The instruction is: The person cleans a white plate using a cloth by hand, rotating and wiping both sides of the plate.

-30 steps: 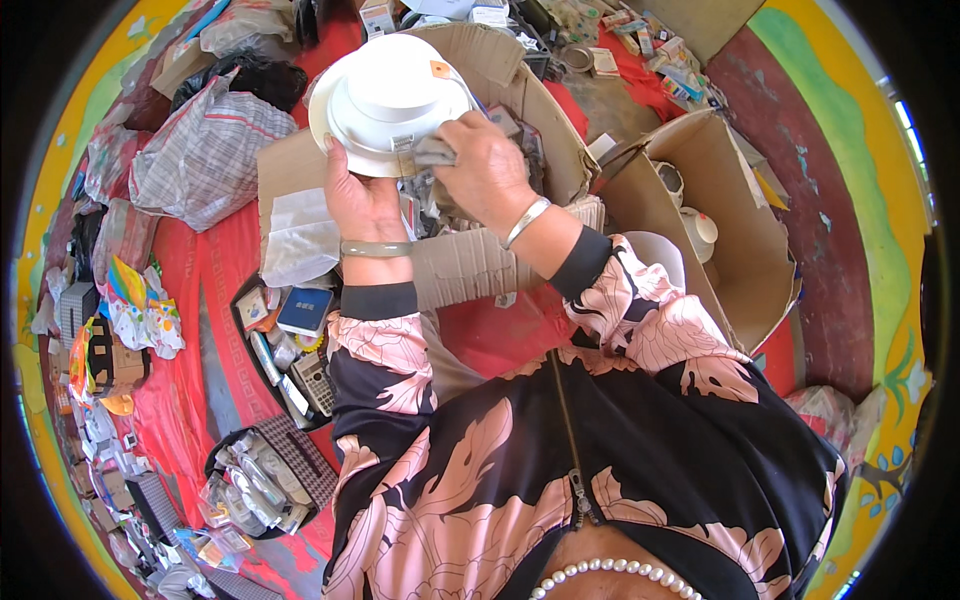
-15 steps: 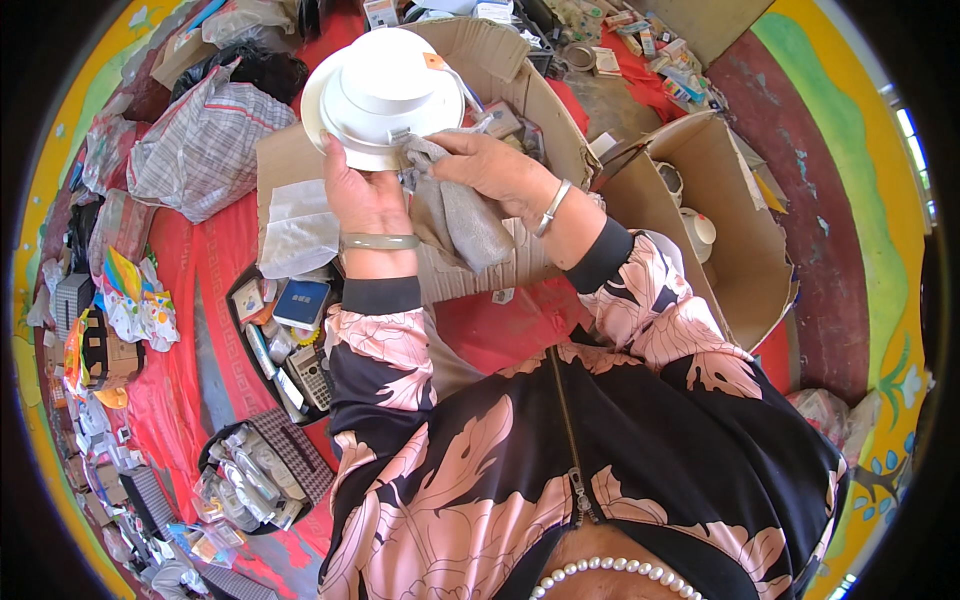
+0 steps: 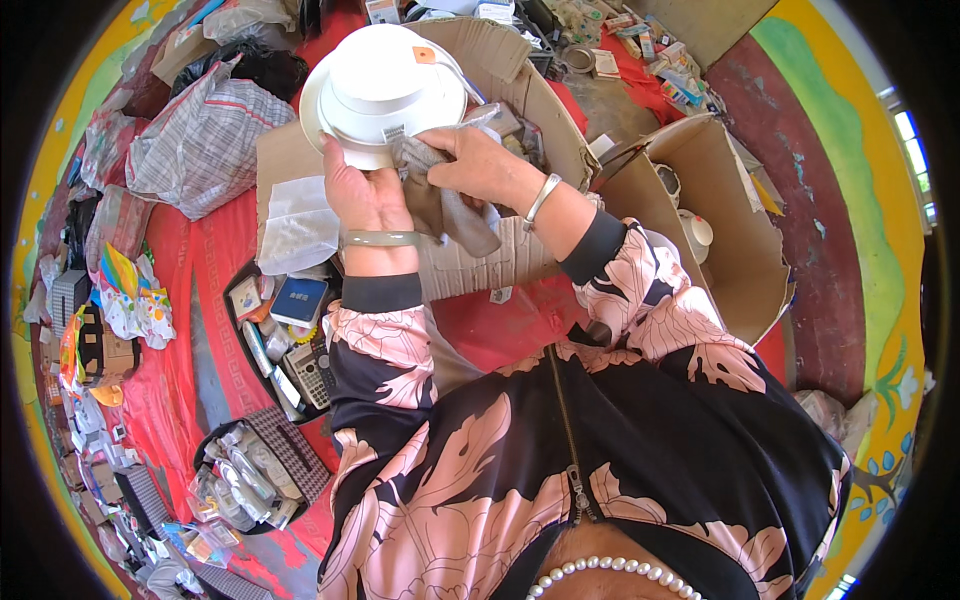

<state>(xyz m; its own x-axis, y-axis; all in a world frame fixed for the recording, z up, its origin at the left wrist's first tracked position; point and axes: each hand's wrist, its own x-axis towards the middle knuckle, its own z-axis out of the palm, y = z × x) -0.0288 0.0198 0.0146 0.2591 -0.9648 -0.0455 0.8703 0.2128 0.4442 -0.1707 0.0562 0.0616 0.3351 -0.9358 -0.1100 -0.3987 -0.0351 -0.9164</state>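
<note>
My left hand grips the lower rim of a white, round, stepped object shaped like a hat with a wide brim. On it are an orange sticker and a small barcode label; I cannot tell its exact kind. A grey cloth is bunched in my right hand, which presses it against the near rim beside the barcode. Both hands are above an open cardboard box, whose contents are partly hidden by the cloth and the white object.
Another cardboard box on the right holds white cups. At left are a black tray with a calculator and a blue booklet, a patterned bin of packets, and a plaid bag. Red sheeting covers the floor.
The white object has tilted slightly, and its barcode shows more fully. My right hand with the cloth has shifted slightly left along the rim; the cloth is more bunched.
</note>
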